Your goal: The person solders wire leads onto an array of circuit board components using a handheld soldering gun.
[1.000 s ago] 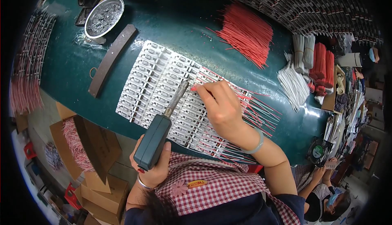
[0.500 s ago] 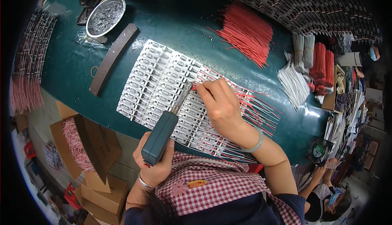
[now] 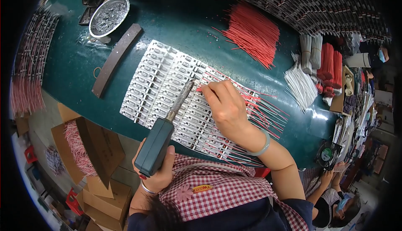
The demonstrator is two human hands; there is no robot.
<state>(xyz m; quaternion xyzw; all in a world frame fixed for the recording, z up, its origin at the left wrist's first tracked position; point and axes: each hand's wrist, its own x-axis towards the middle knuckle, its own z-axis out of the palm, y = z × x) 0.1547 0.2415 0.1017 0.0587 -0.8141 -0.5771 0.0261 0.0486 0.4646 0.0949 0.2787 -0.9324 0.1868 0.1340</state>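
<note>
My left hand [image 3: 164, 173] is wrapped round the dark green body of a soldering gun [image 3: 155, 145], whose long, crusted metal barrel points up and to the right. Its tip lies over a panel of small white-and-silver modules [image 3: 157, 84] set in rows on the table. Just right of the tip, my right hand [image 3: 228, 107] pinches a red wire [image 3: 199, 90] at the panel; the fingers partly hide it. Red and white wires [image 3: 268, 120] stick out from the panel's right side, some of them passing under my right hand and wrist.
Loose red wires [image 3: 253, 34] lie in a pile at the back, white wires [image 3: 302, 86] right of it. A dark curved bar [image 3: 117, 59] and a metal bowl [image 3: 94, 23] of silvery scraps stand left. Stacked modules [image 3: 293, 5] line the far edge. A co-worker [image 3: 331, 201] sits at lower right.
My left hand has drawn the soldering gun down and to the left, so its tip is now apart from the red wire. My right hand has hardly moved.
</note>
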